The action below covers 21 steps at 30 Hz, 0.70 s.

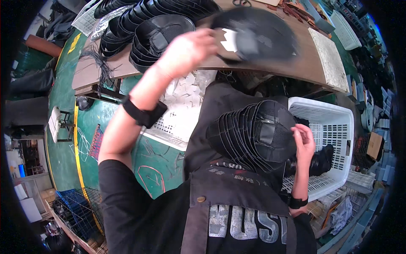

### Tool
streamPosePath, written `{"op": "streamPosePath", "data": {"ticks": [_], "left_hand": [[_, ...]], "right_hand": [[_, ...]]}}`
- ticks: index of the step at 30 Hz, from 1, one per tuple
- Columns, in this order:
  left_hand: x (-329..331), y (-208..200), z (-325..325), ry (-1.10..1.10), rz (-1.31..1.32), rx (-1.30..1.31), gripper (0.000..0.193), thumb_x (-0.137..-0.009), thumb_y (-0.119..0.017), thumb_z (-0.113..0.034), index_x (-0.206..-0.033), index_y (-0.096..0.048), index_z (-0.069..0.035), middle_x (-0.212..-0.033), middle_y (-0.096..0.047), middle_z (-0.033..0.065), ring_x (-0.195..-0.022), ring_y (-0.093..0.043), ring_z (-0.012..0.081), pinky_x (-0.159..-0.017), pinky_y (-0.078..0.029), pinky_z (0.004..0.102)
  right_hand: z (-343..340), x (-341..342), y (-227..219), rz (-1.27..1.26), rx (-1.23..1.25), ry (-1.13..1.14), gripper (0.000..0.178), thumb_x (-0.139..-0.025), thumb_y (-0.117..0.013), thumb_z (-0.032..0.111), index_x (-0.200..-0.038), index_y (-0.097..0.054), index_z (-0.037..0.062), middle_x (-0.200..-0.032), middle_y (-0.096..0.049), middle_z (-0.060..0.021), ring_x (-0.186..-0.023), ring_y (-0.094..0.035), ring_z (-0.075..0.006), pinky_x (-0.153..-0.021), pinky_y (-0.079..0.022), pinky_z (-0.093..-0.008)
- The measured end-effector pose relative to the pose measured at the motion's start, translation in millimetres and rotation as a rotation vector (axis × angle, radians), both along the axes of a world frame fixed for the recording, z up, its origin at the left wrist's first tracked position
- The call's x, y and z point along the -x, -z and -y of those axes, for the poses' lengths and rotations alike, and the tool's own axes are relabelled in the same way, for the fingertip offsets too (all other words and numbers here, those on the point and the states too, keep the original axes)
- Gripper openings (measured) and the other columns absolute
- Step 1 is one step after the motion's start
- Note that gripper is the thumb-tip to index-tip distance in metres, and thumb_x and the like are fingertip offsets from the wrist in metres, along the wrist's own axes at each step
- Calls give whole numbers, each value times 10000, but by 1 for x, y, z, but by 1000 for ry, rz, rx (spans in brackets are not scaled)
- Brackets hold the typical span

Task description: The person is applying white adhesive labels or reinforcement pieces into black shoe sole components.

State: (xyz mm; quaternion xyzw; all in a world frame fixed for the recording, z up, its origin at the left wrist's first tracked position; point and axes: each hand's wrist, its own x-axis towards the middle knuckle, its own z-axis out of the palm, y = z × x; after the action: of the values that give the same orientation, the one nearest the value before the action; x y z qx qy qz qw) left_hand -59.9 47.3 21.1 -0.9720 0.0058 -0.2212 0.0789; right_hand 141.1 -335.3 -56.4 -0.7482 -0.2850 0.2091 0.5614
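Observation:
My left hand [188,48] is raised over the wooden table [304,63] and grips a single black cap [253,36], blurred by motion, with a white tag showing inside it. A nested stack of black caps [253,135] lies on my lap against my dark apron. My right hand [304,142] rests on the right side of that stack, fingers bent against the outermost cap. Both wrists wear black bands.
Rows of stacked black caps [144,29] lie at the table's left end. A white plastic basket [334,127] with dark items stands at my right. Another white basket [177,114] holding white paper scraps sits under the table. Green floor, a blue wire crate [76,211] lower left.

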Motion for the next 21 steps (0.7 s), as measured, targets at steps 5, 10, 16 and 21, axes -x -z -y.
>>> {"op": "streamPosePath", "data": {"ticks": [5, 10, 16, 21], "left_hand": [[78, 25, -107, -392, -163, -216, 163, -773, -521, -89, -871, -651, -83, -875, -625, 65, -913, -590, 257, -782, -515, 359], [105, 23, -122, -679, -709, -106, 335, -717, -642, -170, -1050, -645, -135, -1001, -641, 67, -1058, -557, 241, -932, -437, 427], [72, 48, -59, -822, -823, -122, 705, -694, -748, -330, -1340, -489, -222, -1138, -607, 35, -1148, -507, 228, -879, -457, 481], [113, 88, -118, -786, -627, -255, 261, -849, -534, -168, -1087, -636, -201, -886, -637, -2, -969, -574, 224, -759, -443, 421]], "right_hand": [[36, -21, 3, 511, 359, 88, 403, -845, -658, 113, -1227, -553, 35, -1103, -642, -108, -962, -626, -170, -852, -477, -277], [60, -25, 22, 262, 488, 77, 418, -814, -687, 86, -1216, -574, 54, -1040, -648, -87, -848, -627, -137, -737, -498, -263], [51, -26, 28, 379, 419, 216, 445, -747, -757, 103, -1152, -577, 56, -826, -583, -22, -668, -531, -95, -609, -461, -234], [59, -42, 30, -150, 314, 150, 199, -812, -718, 80, -936, -566, 43, -786, -579, 26, -654, -504, -33, -592, -416, -193]]}}
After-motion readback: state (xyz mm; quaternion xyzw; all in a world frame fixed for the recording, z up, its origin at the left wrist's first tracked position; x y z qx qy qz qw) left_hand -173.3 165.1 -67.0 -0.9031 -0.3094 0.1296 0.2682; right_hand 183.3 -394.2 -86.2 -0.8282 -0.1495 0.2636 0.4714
